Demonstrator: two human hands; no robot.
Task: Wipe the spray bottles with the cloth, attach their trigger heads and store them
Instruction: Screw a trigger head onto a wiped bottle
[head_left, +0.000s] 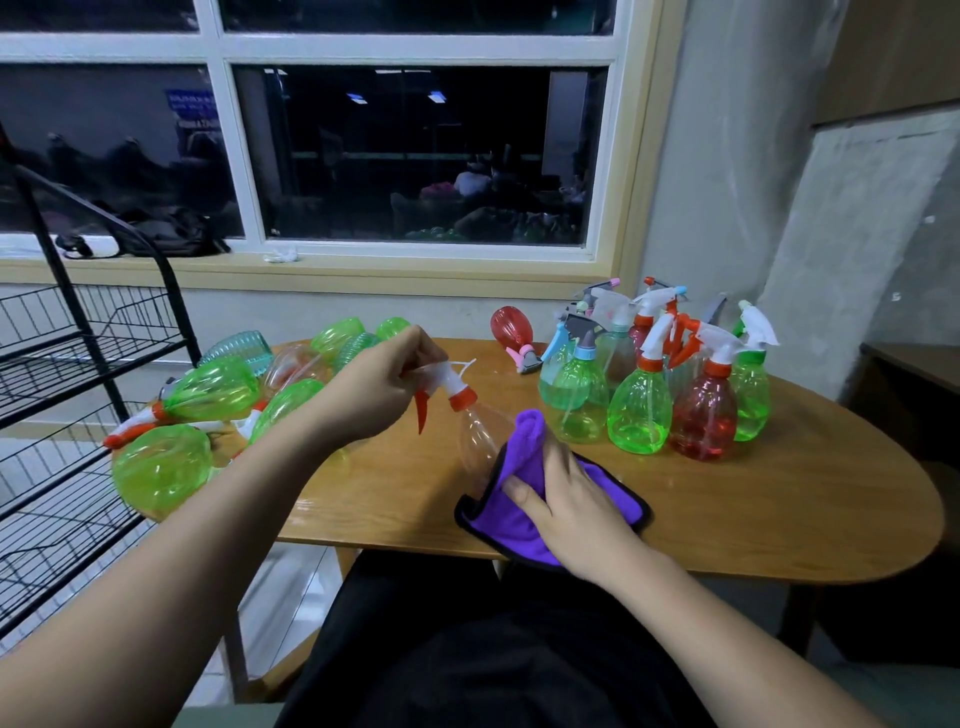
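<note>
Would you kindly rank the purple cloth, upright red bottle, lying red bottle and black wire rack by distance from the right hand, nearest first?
1. purple cloth, held in the right hand.
2. upright red bottle, just to its right.
3. lying red bottle, at the far edge of the table.
4. black wire rack, far left.
</note>
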